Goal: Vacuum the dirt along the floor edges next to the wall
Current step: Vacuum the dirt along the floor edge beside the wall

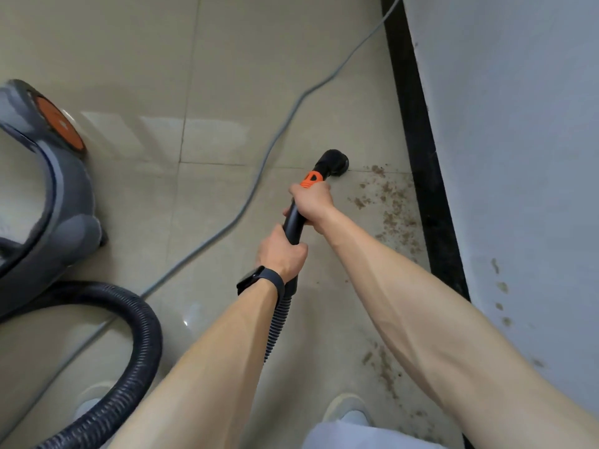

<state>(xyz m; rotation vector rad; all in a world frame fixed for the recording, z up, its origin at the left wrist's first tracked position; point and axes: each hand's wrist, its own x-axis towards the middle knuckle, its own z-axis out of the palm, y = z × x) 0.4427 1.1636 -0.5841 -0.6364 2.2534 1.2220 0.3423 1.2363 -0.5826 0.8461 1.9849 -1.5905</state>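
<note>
Both my hands hold the black vacuum wand [294,223]. My right hand [313,202] grips it near the orange collar [310,179], and my left hand [281,254], with a dark wristband, grips it lower down by the ribbed hose [278,322]. The round black nozzle [335,162] sits on the beige tiled floor, just left of brown dirt crumbs [390,205] scattered along the black skirting [428,176]. More dirt [384,367] lies nearer my feet beside the white wall [518,157].
The grey vacuum body [42,202] with an orange wheel stands at the left. Its thick black hose [139,351] loops across the floor at lower left. A grey power cord [259,176] runs diagonally over the tiles toward the top right. My light shoes [348,413] show at the bottom.
</note>
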